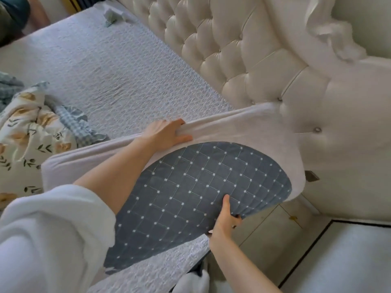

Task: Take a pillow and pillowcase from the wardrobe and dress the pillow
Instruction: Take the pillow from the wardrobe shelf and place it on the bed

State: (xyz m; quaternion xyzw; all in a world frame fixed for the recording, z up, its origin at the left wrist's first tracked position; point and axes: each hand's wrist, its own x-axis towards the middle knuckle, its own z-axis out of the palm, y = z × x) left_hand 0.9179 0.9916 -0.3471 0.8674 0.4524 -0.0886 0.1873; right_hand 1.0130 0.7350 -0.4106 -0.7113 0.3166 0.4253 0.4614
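at the near edge of the bed, my right hand (224, 220) has its grip pinched shut on the rim of the pillowcase (190, 182), thumb on top of the navy quilted cloth and fingers tucked under it. my left hand (167, 134), further off and to the left, is closed on the long upper edge of the pillow (243, 132), a pale flat slab, thumb on the near face and fingers curled over the far side.

between the two grips the pillow stands tilted on the bed (110, 72), its right end leaning against the tufted headboard (243, 60). the navy cloth lies over the pillow's near face, and white shows along the top, at the right end and at the left end. i cannot tell whether the pillow is partly inside the case or the case is only draped over it.

i judge both things are already out of the wardrobe and the dressing is mid-way at most: the case has yet to be drawn over the whole pillow and closed. a floral duvet (27, 127) lies bunched at the left.
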